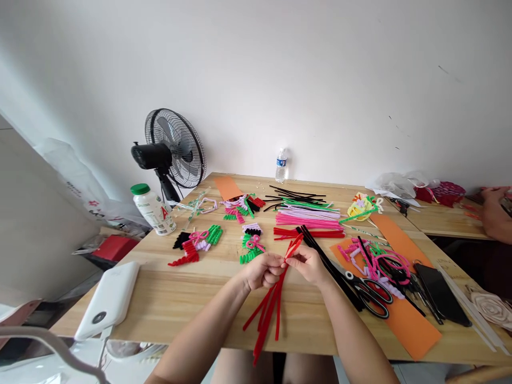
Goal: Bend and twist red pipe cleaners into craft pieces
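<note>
The left hand (263, 271) and the right hand (307, 263) meet over the middle of the wooden bench (180, 298). Both hands are closed on a bunch of red fuzzy sticks (272, 304). The fingers pinch the bunch near its top, where the tips fold over. The long ends hang down past the front edge of the bench, toward the person's lap.

Just right of the right hand lie black scissors (370, 293) on a strip of orange paper (412, 325). A tangle of pink, black and white sticks (380, 261) sits on that paper too, next to a dark phone (442, 293). Behind the hands lie flat rows of pink, red, green and black sticks (308, 216). To the left are small curly pieces (196, 242) in red, green, pink and black. A white power bank (110, 298) rests near the left edge. A white bottle with a green cap (153, 209) and a black fan (172, 152) stand at the far left. A small water bottle (281, 164) stands by the wall. Another person's hand (494, 213) rests far right.
</note>
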Available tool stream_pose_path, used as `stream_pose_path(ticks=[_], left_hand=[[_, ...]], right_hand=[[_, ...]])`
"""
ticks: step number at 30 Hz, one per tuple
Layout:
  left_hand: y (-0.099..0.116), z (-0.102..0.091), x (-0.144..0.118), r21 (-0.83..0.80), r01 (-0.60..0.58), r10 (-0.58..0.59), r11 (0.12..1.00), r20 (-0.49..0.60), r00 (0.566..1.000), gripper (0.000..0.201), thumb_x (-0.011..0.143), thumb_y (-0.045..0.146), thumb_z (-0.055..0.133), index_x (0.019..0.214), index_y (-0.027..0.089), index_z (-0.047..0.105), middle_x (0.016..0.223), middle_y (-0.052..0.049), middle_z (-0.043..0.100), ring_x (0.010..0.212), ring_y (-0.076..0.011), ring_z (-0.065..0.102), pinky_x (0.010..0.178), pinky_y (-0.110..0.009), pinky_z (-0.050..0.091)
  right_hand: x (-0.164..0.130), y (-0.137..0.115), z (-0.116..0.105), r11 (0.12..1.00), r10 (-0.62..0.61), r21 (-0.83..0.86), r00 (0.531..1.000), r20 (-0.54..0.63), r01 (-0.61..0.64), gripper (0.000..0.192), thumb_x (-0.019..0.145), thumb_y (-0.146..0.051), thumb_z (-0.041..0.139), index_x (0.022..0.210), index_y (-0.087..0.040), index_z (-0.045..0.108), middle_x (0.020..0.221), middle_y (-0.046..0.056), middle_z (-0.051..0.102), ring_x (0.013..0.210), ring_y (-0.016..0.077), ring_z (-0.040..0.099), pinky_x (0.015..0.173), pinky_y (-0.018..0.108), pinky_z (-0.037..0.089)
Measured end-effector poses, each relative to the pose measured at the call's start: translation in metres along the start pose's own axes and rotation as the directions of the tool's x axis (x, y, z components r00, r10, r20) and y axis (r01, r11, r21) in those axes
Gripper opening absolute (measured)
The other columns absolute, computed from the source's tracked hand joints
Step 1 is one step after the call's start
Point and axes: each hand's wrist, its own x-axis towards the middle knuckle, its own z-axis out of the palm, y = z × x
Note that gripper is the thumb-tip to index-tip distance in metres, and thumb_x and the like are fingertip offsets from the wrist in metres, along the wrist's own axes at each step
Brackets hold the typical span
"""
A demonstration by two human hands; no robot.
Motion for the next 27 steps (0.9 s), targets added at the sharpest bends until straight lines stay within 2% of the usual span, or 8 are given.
stream_pose_path(ticks=[3, 5, 8, 11, 16, 20, 24, 27], left_hand=[[-0.001, 0.003, 0.001, 0.155, -0.129, 0.154, 0.979, -0.157, 0.976, 0.023, 0.078, 0.040, 0.046, 0.077, 0.018, 0.047, 0.052, 0.008, 0.026, 0.038, -0.0060, 0.021, 0.037, -0.019, 0.020], [-0.005, 0.007, 0.003, 0.511, -0.244, 0.447, 0.824, -0.324, 0.834, 0.021, 0.079, 0.036, 0.050, 0.086, 0.017, 0.052, 0.063, 0.003, 0.044, 0.048, -0.0085, 0.038, 0.045, -0.021, 0.032], [-0.013, 0.011, 0.008, 0.892, -0.147, 0.732, 0.428, -0.247, 0.635, 0.014, 0.083, 0.027, 0.047, 0.089, 0.017, 0.055, 0.084, -0.005, 0.055, 0.066, -0.0131, 0.051, 0.059, -0.024, 0.040], [-0.019, 0.010, 0.010, 0.956, -0.103, 0.754, 0.274, -0.147, 0.640, 0.020, 0.086, 0.021, 0.040, 0.077, 0.017, 0.056, 0.077, -0.005, 0.054, 0.064, -0.0130, 0.050, 0.058, -0.024, 0.037], [-0.014, 0.007, 0.007, 0.591, -0.268, 0.500, 0.761, -0.271, 0.822, 0.020, 0.079, 0.031, 0.050, 0.065, 0.017, 0.048, 0.054, 0.003, 0.040, 0.047, -0.0081, 0.036, 0.047, -0.020, 0.029], [-0.008, 0.002, 0.005, -0.080, -0.020, 0.018, 0.997, -0.024, 1.000, 0.023, 0.067, 0.037, 0.055, 0.064, 0.019, 0.040, 0.045, 0.011, 0.014, 0.036, -0.0043, 0.009, 0.035, -0.018, 0.013], [-0.009, 0.004, 0.006, 0.075, -0.147, 0.160, 0.986, -0.202, 0.966, 0.022, 0.072, 0.039, 0.052, 0.074, 0.018, 0.047, 0.051, 0.008, 0.029, 0.038, -0.0059, 0.022, 0.037, -0.018, 0.021], [-0.014, 0.009, 0.008, 0.631, -0.296, 0.600, 0.717, -0.344, 0.722, 0.016, 0.078, 0.032, 0.052, 0.084, 0.018, 0.054, 0.074, -0.002, 0.051, 0.059, -0.0112, 0.045, 0.053, -0.022, 0.036]], right_hand=[[0.002, 0.002, 0.005, 0.976, 0.171, 0.143, 0.984, -0.052, -0.162, 0.025, 0.073, -0.041, 0.066, 0.069, -0.017, 0.060, 0.054, -0.002, 0.055, 0.041, 0.0081, 0.042, 0.039, 0.021, 0.032], [0.003, 0.007, 0.008, 0.933, 0.305, 0.232, 0.948, -0.095, -0.276, 0.030, 0.069, -0.045, 0.068, 0.067, -0.017, 0.056, 0.044, -0.007, 0.045, 0.034, 0.0058, 0.032, 0.033, 0.020, 0.023], [0.005, 0.013, 0.010, 0.881, 0.409, 0.294, 0.909, -0.078, -0.371, 0.035, 0.066, -0.049, 0.069, 0.065, -0.018, 0.053, 0.038, -0.009, 0.037, 0.032, 0.0056, 0.029, 0.032, 0.019, 0.020], [0.005, 0.014, 0.007, 0.878, 0.413, 0.275, 0.910, -0.024, -0.391, 0.035, 0.067, -0.050, 0.068, 0.064, -0.018, 0.053, 0.040, -0.009, 0.039, 0.033, 0.0057, 0.030, 0.032, 0.020, 0.020], [0.001, 0.003, -0.003, 0.990, 0.133, 0.054, 0.991, -0.005, -0.133, 0.025, 0.070, -0.039, 0.070, 0.070, -0.016, 0.061, 0.063, -0.001, 0.059, 0.056, 0.0113, 0.052, 0.052, 0.023, 0.040], [-0.003, -0.009, -0.002, 0.999, -0.014, -0.038, 0.999, 0.029, 0.015, 0.022, 0.074, -0.038, 0.067, 0.069, -0.016, 0.063, 0.067, 0.001, 0.060, 0.063, 0.0137, 0.054, 0.058, 0.025, 0.042], [-0.001, -0.002, 0.005, 0.997, 0.077, 0.037, 0.994, -0.072, -0.074, 0.026, 0.075, -0.041, 0.064, 0.069, -0.017, 0.060, 0.062, 0.000, 0.058, 0.053, 0.0108, 0.050, 0.048, 0.022, 0.039], [0.003, 0.010, 0.009, 0.953, 0.279, 0.161, 0.953, -0.116, -0.259, 0.033, 0.071, -0.048, 0.066, 0.065, -0.018, 0.055, 0.048, -0.006, 0.047, 0.036, 0.0063, 0.036, 0.035, 0.020, 0.025]])
